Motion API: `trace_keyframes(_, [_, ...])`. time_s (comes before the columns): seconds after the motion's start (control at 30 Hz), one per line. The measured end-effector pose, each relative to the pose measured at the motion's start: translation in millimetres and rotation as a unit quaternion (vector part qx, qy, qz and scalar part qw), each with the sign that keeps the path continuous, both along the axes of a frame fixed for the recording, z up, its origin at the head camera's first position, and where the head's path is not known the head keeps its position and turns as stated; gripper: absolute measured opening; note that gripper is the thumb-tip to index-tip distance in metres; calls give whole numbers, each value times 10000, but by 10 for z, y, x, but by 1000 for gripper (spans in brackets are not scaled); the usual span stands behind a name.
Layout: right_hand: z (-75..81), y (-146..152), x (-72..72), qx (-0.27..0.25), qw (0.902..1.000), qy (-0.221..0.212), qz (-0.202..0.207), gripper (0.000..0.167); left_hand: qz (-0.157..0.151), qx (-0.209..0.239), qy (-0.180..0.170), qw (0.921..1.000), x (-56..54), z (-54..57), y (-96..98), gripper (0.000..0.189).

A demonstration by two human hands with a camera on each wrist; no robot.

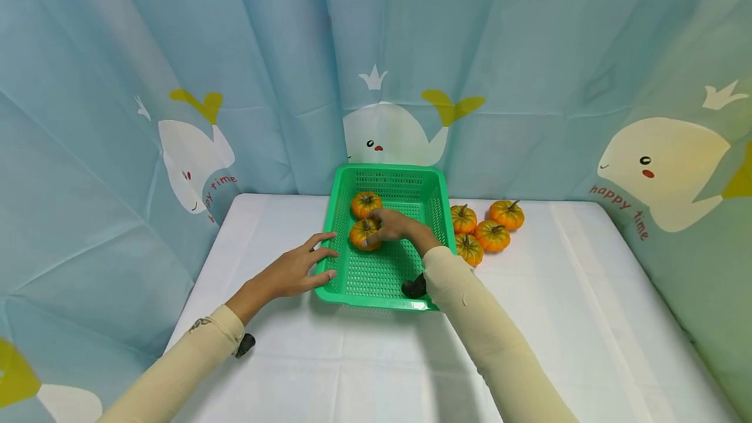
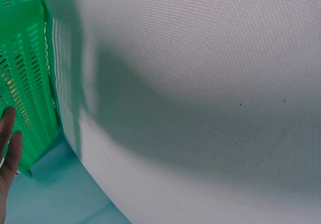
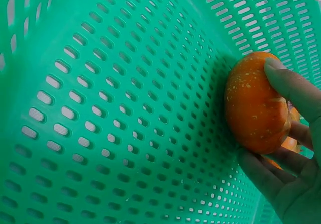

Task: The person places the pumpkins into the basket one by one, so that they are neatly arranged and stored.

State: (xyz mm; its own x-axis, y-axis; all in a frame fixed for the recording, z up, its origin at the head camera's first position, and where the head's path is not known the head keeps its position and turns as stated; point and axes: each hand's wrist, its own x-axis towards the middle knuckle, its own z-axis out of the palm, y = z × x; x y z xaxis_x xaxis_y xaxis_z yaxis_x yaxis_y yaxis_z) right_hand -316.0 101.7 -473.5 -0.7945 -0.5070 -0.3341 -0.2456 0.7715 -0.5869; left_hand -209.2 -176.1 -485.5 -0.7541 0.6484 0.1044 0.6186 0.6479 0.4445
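Inside the green plastic basket, my right hand grips a small orange pumpkin, its thumb on one side and fingers on the other. Right behind it, a second pumpkin sits near the basket's left wall. My left hand is at the basket's left rim with fingers spread and straight, the fingertips right at the edge. Only a few fingers of it show in the left wrist view, beside the slotted wall.
Several more pumpkins are clustered on the white table just right of the basket. A blue curtain with whale prints hangs behind and along the sides. Dark wrist-worn devices hang under the sleeves.
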Motion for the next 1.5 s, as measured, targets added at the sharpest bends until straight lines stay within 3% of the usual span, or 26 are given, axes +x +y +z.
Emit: trace_keyframes(1.5, [65, -15, 13, 329, 9987, -254, 290, 83, 87, -50, -51, 9999, -8, -18, 9, 46])
